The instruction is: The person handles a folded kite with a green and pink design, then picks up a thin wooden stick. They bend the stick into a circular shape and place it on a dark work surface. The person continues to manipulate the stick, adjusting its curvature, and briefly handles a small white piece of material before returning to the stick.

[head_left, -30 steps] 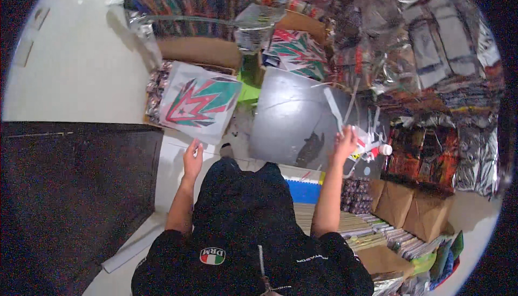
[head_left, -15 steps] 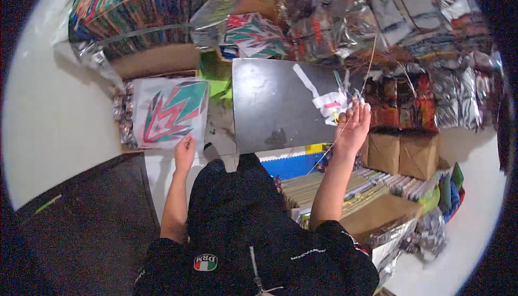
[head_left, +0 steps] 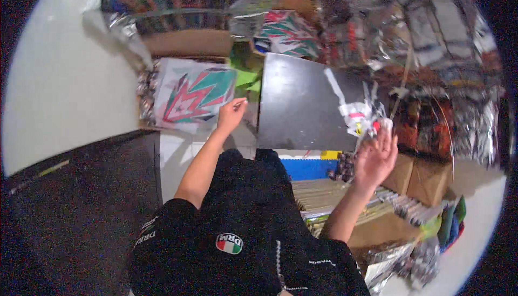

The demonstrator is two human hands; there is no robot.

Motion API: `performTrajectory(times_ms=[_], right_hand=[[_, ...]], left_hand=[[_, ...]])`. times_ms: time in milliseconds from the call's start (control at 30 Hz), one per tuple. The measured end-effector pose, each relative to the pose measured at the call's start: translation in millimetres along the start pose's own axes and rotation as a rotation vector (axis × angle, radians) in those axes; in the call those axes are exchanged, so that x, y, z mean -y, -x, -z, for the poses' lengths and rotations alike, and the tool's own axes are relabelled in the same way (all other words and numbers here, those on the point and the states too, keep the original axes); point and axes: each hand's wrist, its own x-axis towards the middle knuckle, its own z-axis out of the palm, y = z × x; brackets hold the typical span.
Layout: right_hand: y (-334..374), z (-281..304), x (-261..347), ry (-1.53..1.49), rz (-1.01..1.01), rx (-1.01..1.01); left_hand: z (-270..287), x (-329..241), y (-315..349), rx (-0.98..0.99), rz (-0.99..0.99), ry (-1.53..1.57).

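Observation:
My left hand [head_left: 232,116] is over the right edge of a patterned sheet [head_left: 186,94], white with green and red jagged shapes. Its fingers are bent and close together; whatever may be between them does not show. At the right end of the dark table [head_left: 302,102], my right hand [head_left: 376,158] is open, palm showing and fingers stretched out. Its fingertips come close to a bundle of white strips [head_left: 356,111] with pink, yellow and red bits; contact cannot be made out.
The sheet lies over a cardboard box [head_left: 186,43] at the left. Another patterned bundle [head_left: 288,34] sits behind the table. Wrapped packs [head_left: 467,121] and brown boxes [head_left: 429,180] stand at the right. Packed flat goods [head_left: 324,199] fill a carton at front right; a dark panel [head_left: 81,210] lies at left.
My left hand has left the sheet's lower right corner and risen rightward. The whole view has shifted, moving the table right in the picture. My right hand remains near the white strips.

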Motion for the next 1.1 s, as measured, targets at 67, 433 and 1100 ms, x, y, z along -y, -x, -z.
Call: performTrajectory(times_ms=[67,433,1100], right_hand=[[1.5,-11.1,-18.5,0.203,0.057,-0.158],[-8.0,34.9,-72.0,0.702,0.328,-0.404],[-16.4,39.1,-78.8,0.676,0.274,-0.369]], left_hand=[[45.1,81.8,6.0,-0.177,0.084,-0.052],[164.0,332.2,11.4,-0.684,1.221,0.461],[123.7,310.6,-6.5,-0.972,0.499,0.445]])
